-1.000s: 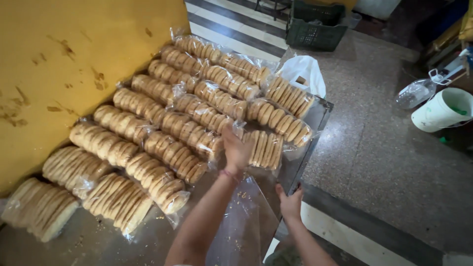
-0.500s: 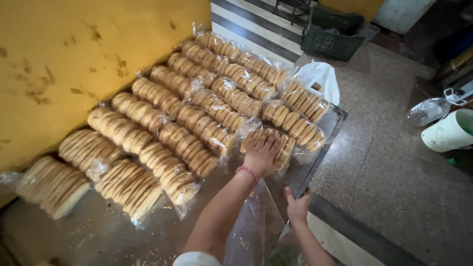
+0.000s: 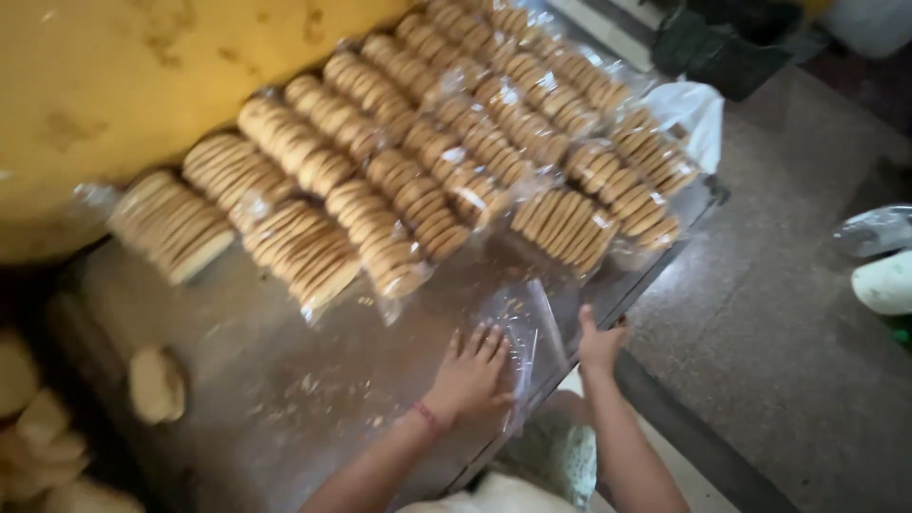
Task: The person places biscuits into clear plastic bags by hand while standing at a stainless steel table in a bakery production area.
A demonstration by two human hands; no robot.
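The left hand (image 3: 472,372) lies flat on the counter (image 3: 256,380), fingers spread, its fingertips on the edge of an empty clear plastic bag (image 3: 524,328). The right hand (image 3: 598,344) rests at the counter's near edge just beside that bag, fingers loosely extended upward; whether it pinches the film cannot be told through the blur. The bag lies between the two hands, just short of the nearest packed sleeves of round biscuits (image 3: 565,220), which run in rows back toward the yellow wall (image 3: 114,76).

Thin film like this probably clings and slips, so pinning it with the flat palm while the other hand rubs the mouth apart looks the sound way to open it. Crumbs (image 3: 304,385) scattered on the counter could catch in the opening. Loose unbagged biscuits (image 3: 157,383) lie well to the left, apart from both hands.
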